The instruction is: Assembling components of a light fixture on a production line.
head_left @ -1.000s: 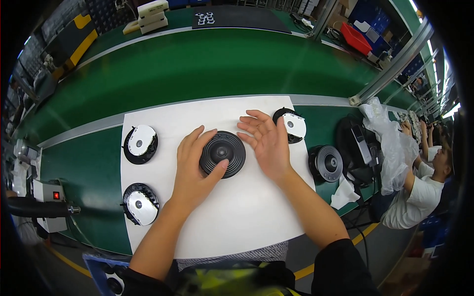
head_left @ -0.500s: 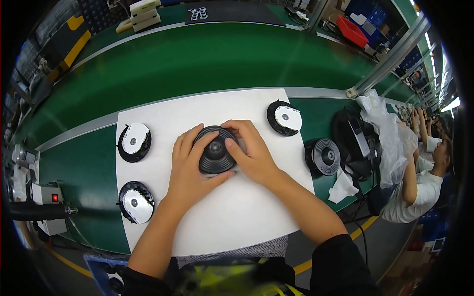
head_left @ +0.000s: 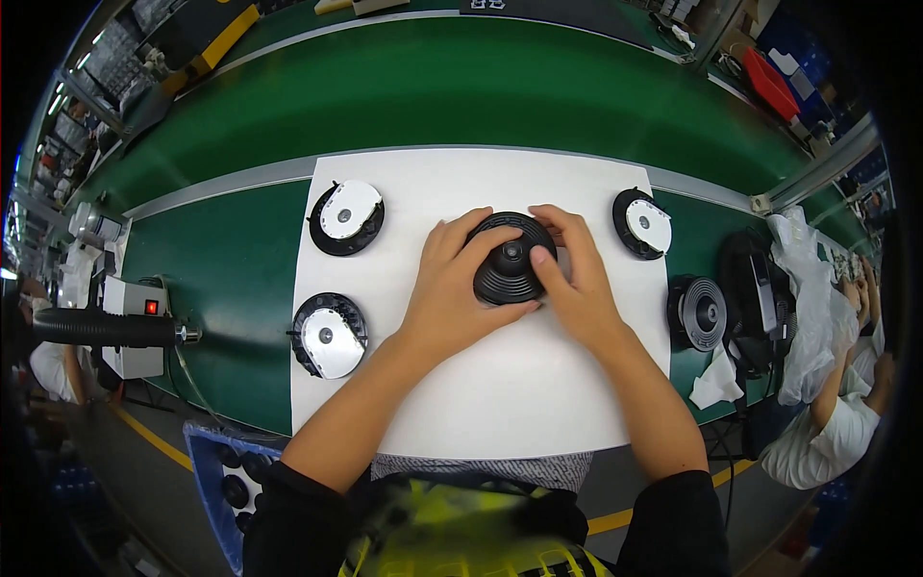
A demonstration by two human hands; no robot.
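Both hands are wrapped round a black round housing (head_left: 508, 273) with concentric ridges and a small central knob, over a white sheet (head_left: 490, 394). My left hand (head_left: 457, 288) grips its left side, with a finger across the top and the thumb at its near edge. On the other side, my right hand (head_left: 580, 287) holds the rim, its thumb on top near the knob. The underside of the housing is hidden. Two black discs with white plates, one far (head_left: 344, 213) and one near (head_left: 332, 337), lie left of my hands. A similar disc (head_left: 644, 223) lies at the far right.
A dark ridged round unit (head_left: 700, 313), a black bag (head_left: 745, 288) and clear plastic (head_left: 803, 308) sit right, near another person (head_left: 827, 433). At left are a white box with a red switch (head_left: 133, 332) and a black hose (head_left: 106, 329); below, a blue bin (head_left: 207, 462) holds black parts.
The view has swung, so the sheet and the discs appear farther right, and more of the blue bin shows. Both hands keep their hold on the black housing, with little change in finger placement.
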